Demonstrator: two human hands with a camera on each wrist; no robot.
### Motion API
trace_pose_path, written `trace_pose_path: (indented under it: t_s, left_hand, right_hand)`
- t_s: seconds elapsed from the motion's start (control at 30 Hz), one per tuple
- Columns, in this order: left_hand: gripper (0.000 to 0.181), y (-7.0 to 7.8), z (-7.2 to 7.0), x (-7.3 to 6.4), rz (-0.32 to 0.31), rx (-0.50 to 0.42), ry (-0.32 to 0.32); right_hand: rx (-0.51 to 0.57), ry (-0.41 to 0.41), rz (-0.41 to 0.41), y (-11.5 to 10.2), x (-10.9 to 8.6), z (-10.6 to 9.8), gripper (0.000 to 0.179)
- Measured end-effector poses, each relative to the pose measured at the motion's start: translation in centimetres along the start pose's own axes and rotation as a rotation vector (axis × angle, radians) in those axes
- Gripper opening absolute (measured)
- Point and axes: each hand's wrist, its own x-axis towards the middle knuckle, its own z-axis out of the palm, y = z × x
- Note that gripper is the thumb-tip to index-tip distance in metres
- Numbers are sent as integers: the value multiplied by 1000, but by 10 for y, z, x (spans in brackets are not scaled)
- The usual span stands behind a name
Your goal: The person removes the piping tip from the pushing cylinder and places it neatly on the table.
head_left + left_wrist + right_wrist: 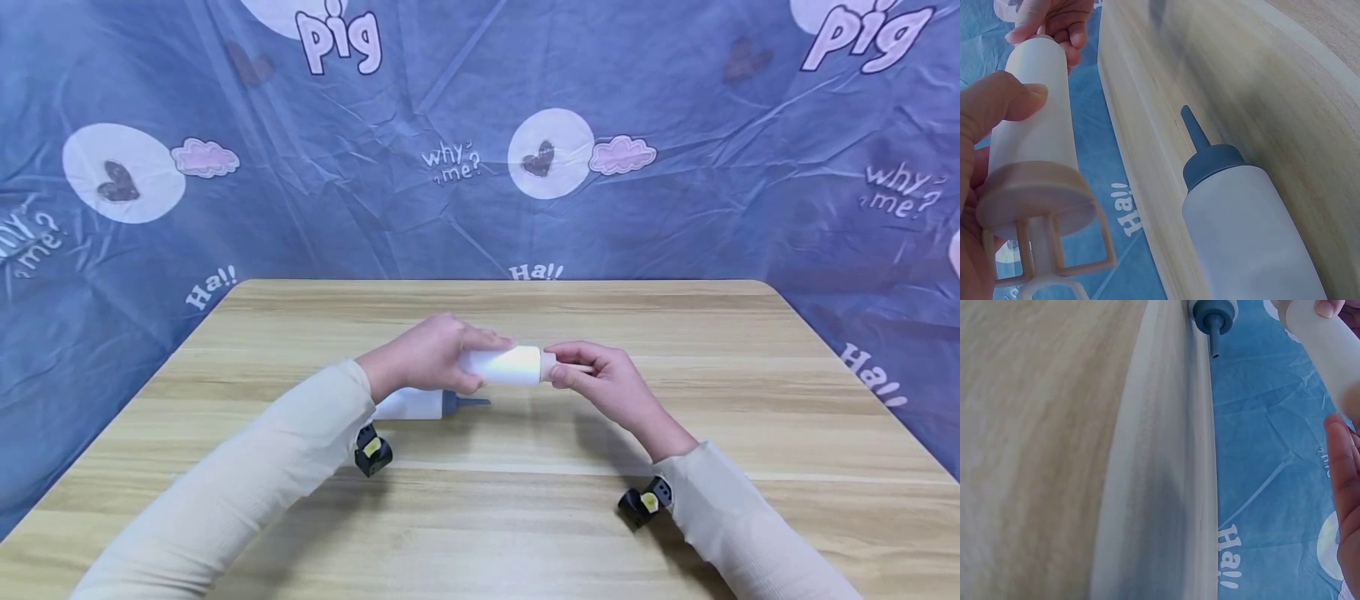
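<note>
My left hand (pixel 431 354) grips a white cylindrical tube (pixel 517 367) and holds it sideways above the table. At its near end in the left wrist view is a beige collar (pixel 1038 197) with an open frame-like handle (pixel 1085 269). My right hand (pixel 611 383) pinches the narrower cap end (pixel 548 367) of the tube, where a thin pale tip (pixel 579 367) shows between the fingers. Below the left hand lies a white squeeze bottle (pixel 408 404) with a blue-grey nozzle (pixel 1194 128), touched by neither hand. Part of that bottle is hidden behind the left forearm.
The wooden table (pixel 510 517) extends around both hands. A blue printed cloth (pixel 375 208) hangs behind it and along its sides. Black wrist cameras (pixel 372 451) sit at both sleeve cuffs.
</note>
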Motion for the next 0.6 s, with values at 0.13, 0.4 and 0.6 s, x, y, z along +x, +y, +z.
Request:
trace_pose_path:
  t_s: [0.13,0.4,0.6]
  left_hand:
    - [54,0,1,-1,15,14,5]
    - [54,-1,1,-2,22,22,16]
    - [55,0,0,-3,5,4,8]
  right_hand:
    - [20,-8,6,1,0,1,33]
    - [-18,8,-14,-1,0,1,36]
    - [8,0,11,-4,0,0,39]
